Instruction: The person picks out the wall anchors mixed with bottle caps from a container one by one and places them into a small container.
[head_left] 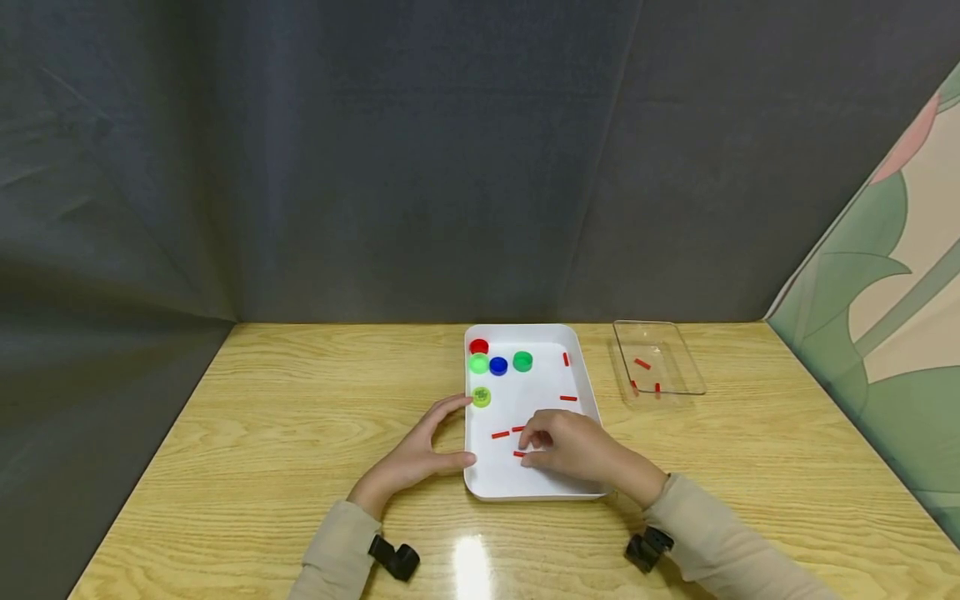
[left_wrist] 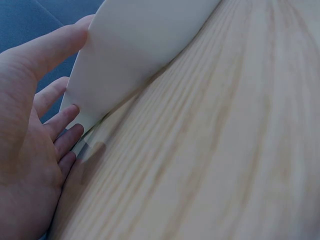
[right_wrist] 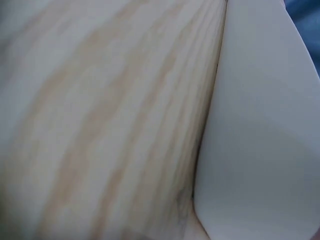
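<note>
A white tray [head_left: 581, 375] lies on the wooden table, and its outer wall [left_wrist: 135, 45] fills part of both wrist views [right_wrist: 260, 125]. My left hand [head_left: 452, 430] rests against the tray's left wall with thumb and fingers [left_wrist: 62, 120] spread and relaxed. My right hand [head_left: 527, 450] is inside the tray's near half, fingertips curled down and pinching one red stick [head_left: 517, 453]. More red sticks [head_left: 500, 434] lie loose on the tray floor. A yellow-green cap [head_left: 481, 397] sits just beyond my left index finger.
Red [head_left: 478, 346], light green [head_left: 477, 363], blue [head_left: 498, 365] and green [head_left: 522, 361] caps cluster in the tray's far left corner. A clear plastic box [head_left: 675, 350] with three red sticks stands right of the tray. Dark fabric walls close in the table [head_left: 262, 417].
</note>
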